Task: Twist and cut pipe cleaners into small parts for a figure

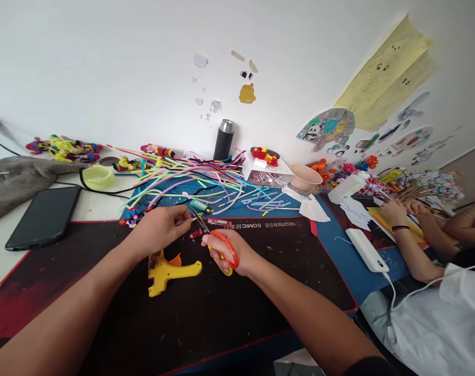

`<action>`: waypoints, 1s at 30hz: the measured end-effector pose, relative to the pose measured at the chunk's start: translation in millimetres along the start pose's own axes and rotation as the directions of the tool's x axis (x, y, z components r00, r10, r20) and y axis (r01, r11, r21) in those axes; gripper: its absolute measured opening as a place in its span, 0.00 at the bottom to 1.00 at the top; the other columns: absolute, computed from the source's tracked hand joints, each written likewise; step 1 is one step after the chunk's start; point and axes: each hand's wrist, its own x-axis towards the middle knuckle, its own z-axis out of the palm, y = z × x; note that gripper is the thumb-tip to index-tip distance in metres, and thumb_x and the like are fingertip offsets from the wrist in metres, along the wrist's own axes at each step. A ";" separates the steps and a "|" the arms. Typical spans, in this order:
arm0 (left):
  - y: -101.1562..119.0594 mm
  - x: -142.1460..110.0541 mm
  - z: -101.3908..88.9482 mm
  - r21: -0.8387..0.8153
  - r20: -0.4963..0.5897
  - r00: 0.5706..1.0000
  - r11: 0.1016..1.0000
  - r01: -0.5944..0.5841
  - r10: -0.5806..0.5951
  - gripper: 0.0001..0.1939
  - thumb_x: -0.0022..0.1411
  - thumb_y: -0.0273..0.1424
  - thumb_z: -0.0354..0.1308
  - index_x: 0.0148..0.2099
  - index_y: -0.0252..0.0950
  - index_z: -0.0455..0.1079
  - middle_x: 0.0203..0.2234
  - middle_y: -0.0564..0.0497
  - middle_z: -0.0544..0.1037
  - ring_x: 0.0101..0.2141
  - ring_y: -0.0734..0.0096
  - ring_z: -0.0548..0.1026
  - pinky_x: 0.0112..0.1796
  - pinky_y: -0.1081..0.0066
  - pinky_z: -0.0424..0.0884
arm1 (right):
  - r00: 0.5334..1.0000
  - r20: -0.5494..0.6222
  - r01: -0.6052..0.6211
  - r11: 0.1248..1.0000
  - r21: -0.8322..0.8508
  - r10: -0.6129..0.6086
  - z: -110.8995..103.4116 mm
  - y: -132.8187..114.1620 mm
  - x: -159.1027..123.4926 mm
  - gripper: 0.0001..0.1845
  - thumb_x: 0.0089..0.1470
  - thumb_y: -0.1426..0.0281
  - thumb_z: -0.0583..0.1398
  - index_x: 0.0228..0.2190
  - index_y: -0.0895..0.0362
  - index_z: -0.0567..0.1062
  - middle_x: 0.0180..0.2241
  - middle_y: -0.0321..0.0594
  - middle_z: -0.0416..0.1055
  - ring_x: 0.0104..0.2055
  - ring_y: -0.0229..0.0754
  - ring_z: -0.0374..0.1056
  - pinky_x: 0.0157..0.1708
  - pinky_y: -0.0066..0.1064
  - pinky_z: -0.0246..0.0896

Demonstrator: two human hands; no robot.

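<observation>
Head view: near the far edge of the mat [261,308], the right hand [244,254] had fingers curled round the scissors [234,255]; the left hand [161,230] pinched tight an unidentifiable sliver [190,221]. Fingertips seemed best clear of the blades [199,222].

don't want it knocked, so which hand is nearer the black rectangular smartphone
Left. The left hand is to the right of the smartphone, apart from it; the right hand, holding orange-and-yellow-handled metal scissors, is farther right.
</observation>
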 end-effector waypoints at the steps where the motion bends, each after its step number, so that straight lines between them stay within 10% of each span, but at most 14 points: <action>1: -0.6 0.1 0.0 0.015 -0.001 1.000 1.000 -0.001 0.001 0.16 0.64 0.47 0.53 0.32 0.42 0.70 0.19 0.55 0.73 0.22 0.66 0.69 0.27 0.69 0.59 | 1.000 0.011 -0.002 1.000 0.002 0.002 -0.3 -0.7 0.3 0.24 0.51 0.51 0.73 0.35 0.56 0.75 0.17 0.25 0.64 0.11 0.29 0.53 0.10 0.22 0.48; 18: -3.3 1.0 5.4 0.177 -0.026 1.000 0.984 0.016 -0.012 0.16 0.65 0.47 0.50 0.34 0.43 0.70 0.22 0.52 0.76 0.24 0.62 0.72 0.29 0.67 0.56 | 0.998 0.019 -0.057 0.997 -0.043 0.058 -2.5 -2.7 1.6 0.07 0.59 0.65 0.63 0.33 0.56 0.74 0.18 0.25 0.61 0.12 0.30 0.51 0.11 0.22 0.46; 30: -11.2 3.1 -3.6 0.183 -0.141 0.984 0.975 0.130 -0.105 0.18 0.67 0.48 0.52 0.38 0.44 0.76 0.20 0.52 0.77 0.22 0.61 0.71 0.27 0.67 0.57 | 1.000 0.002 0.010 0.999 0.046 -0.010 -8.5 -15.6 -10.1 0.20 0.54 0.53 0.68 0.38 0.57 0.76 0.19 0.24 0.61 0.13 0.29 0.51 0.14 0.22 0.43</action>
